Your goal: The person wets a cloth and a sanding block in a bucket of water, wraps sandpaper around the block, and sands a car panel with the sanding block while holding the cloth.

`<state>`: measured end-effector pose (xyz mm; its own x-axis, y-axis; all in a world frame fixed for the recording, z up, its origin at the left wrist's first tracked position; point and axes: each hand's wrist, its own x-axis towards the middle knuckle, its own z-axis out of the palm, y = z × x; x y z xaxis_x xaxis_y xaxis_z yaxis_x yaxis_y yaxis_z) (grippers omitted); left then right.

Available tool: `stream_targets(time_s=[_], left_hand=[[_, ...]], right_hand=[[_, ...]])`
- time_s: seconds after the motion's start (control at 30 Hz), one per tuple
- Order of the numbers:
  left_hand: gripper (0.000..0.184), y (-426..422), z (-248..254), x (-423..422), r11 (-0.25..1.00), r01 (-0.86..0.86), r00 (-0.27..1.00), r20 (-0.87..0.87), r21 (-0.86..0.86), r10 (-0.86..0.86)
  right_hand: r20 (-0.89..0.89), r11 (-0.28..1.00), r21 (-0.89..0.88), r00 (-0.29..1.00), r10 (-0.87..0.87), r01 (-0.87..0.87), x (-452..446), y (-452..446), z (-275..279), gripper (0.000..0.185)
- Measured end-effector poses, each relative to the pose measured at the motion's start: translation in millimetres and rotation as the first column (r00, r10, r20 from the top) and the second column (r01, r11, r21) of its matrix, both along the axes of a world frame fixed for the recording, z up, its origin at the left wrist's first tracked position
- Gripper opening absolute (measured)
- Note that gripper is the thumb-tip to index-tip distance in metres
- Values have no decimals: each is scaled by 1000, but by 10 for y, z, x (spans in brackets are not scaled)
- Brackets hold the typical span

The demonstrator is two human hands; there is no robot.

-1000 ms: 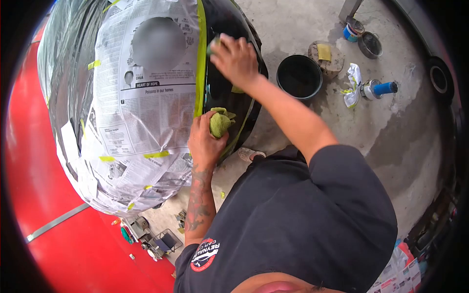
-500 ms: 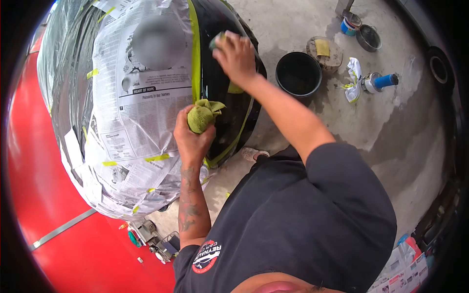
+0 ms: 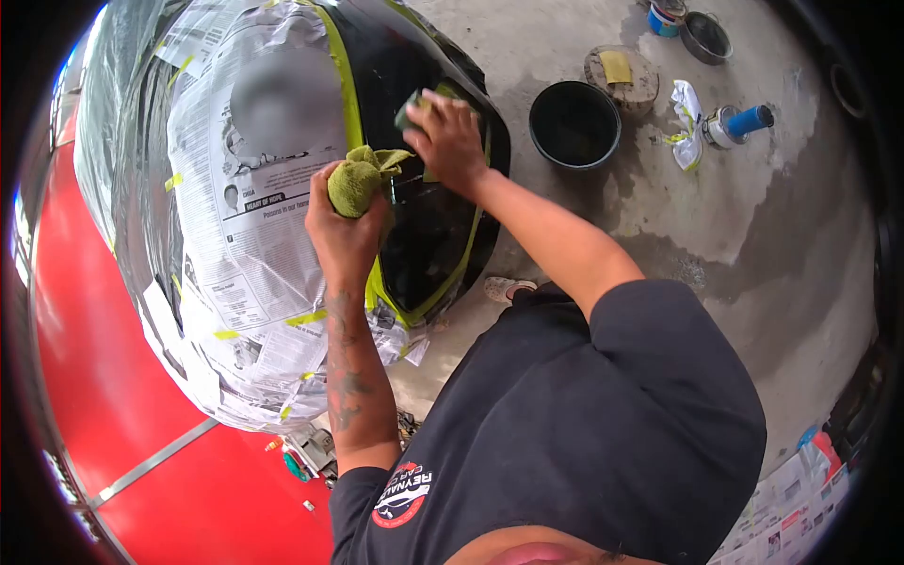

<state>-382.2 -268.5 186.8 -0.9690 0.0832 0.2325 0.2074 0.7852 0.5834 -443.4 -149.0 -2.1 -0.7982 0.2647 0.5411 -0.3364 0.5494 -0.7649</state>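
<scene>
My left hand point(image 3: 341, 231) is closed round a bunched yellow-green cloth point(image 3: 354, 188), beside the tape edge of a glossy black car panel point(image 3: 424, 231). Farther up the panel, my right hand point(image 3: 454, 146) grips a small dark green pad point(image 3: 409, 113), its fingers over the top and the pad against the black surface. Whether it is a sanding block or a sponge, I cannot tell. Yellow-green masking tape point(image 3: 346, 80) borders the panel. Newspaper point(image 3: 268, 250) covers the bodywork to the left.
On the concrete floor at right stand a black tub point(image 3: 575, 124), a round stool point(image 3: 640, 85) with a yellow piece point(image 3: 616, 67) on it, a white cloth point(image 3: 688, 132) and a can with a blue roll point(image 3: 750, 121). Clear plastic sheeting point(image 3: 118, 122) and a red surface point(image 3: 85, 330) lie left.
My left hand with the cloth has moved up along the panel's taped edge, closer to my right hand. The right hand still presses the pad to the panel. The view has shifted slightly.
</scene>
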Motion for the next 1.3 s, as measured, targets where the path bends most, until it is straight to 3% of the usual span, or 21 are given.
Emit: stream_targets(time_s=[0.07, 0.17, 0.3, 0.43, 0.53, 0.73, 0.97, 1.13, 1.3], left_hand=[[42, -14, -79, 115, 999, -30, 1000, -7, -43, 30], [44, -52, -185, 281, 999, -31, 1000, -3, -25, 31], [45, -147, -328, 452, 997, -73, 997, 24, 17, 72], [45, -217, -395, 611, 993, -117, 993, 32, 23, 116], [45, -226, -404, 699, 987, -148, 987, 72, 68, 143], [46, -247, -501, 719, 992, -121, 991, 61, 41, 118], [46, -250, -524, 791, 986, -156, 983, 111, 60, 148], [46, -278, -618, 813, 986, -157, 980, 129, 49, 150], [48, -312, -655, 801, 990, -141, 982, 127, 27, 137]], right_hand=[[89, 995, -97, 996, -27, 35, -194, 59, 57, 42], [-24, 992, -94, 995, -92, 90, 181, -190, -160, 43], [8, 985, -109, 991, 132, -130, 962, -375, -305, 46], [-27, 982, -185, 999, -44, 39, 102, -138, -205, 44], [58, 963, -244, 993, -104, 115, -105, -78, -122, 43], [-14, 976, -180, 992, 124, -124, 930, -392, -300, 45], [3, 973, -228, 999, 48, -46, 427, -181, -169, 47], [112, 972, -144, 973, 203, -186, 770, -184, -150, 57], [104, 970, -198, 980, 167, -144, 623, -108, -176, 55]])
